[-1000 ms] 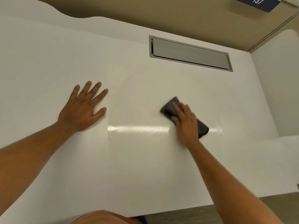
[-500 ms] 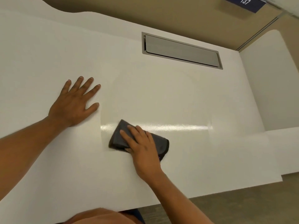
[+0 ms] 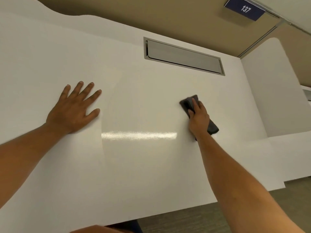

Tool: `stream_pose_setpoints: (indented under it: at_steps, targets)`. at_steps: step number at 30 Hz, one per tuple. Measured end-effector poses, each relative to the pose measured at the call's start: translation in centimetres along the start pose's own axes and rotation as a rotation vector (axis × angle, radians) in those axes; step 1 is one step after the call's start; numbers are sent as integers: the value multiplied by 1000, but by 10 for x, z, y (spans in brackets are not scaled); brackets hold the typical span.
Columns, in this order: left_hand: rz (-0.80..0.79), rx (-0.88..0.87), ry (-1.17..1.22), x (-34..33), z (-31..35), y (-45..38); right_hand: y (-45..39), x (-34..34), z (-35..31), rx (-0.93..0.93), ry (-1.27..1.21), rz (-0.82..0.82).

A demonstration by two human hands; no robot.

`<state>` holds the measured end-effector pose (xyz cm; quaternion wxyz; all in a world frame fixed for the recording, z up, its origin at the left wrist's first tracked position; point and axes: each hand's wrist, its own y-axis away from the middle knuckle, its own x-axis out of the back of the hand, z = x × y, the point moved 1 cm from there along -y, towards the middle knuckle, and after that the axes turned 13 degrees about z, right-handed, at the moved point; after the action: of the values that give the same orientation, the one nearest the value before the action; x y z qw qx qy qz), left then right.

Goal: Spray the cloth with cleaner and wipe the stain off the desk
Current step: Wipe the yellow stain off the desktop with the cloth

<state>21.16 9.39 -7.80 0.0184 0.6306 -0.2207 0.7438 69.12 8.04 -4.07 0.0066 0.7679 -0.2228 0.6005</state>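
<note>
No stain visible on desk (image 3: 151, 165); cloth (image 3: 189, 104) mostly hidden under R hand (image 3: 198, 117), fingers pressing it flat; L hand (image 3: 74, 110) splayed, flat on desk, empty.

The surface (image 3: 151, 165) is plain glossy white with no pattern, and a bright white streak of reflected light (image 3: 138, 135) runs across its middle. The cloth (image 3: 188, 103) is a solid dark charcoal grey, and the long recessed hatch (image 3: 183, 57) set into the far part of the white top is a flat brushed grey inside a slightly darker grey frame. Behind, the wall (image 3: 168, 19) is plain tan-beige, the sign (image 3: 244, 8) is navy blue with white numerals "137", and the carpet (image 3: 193, 221) is a muted grey-brown with a faint fleck.
</note>
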Motion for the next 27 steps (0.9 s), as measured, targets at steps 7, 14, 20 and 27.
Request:
stream_pose_setpoints:
  at_steps: [7, 14, 20, 27]
  targets:
    - [-6, 5, 0, -1, -1, 0, 43, -27, -120, 278, -117, -78]
    - [5, 20, 20, 2, 2, 2, 186, 23, -79, 469, -229, -219]
    - [19, 27, 27, 7, 5, 1, 111, 46, 40, 235, -125, -193]
    - [-5, 16, 24, 10, 4, 0, -48, -28, -24, 65, 31, -31]
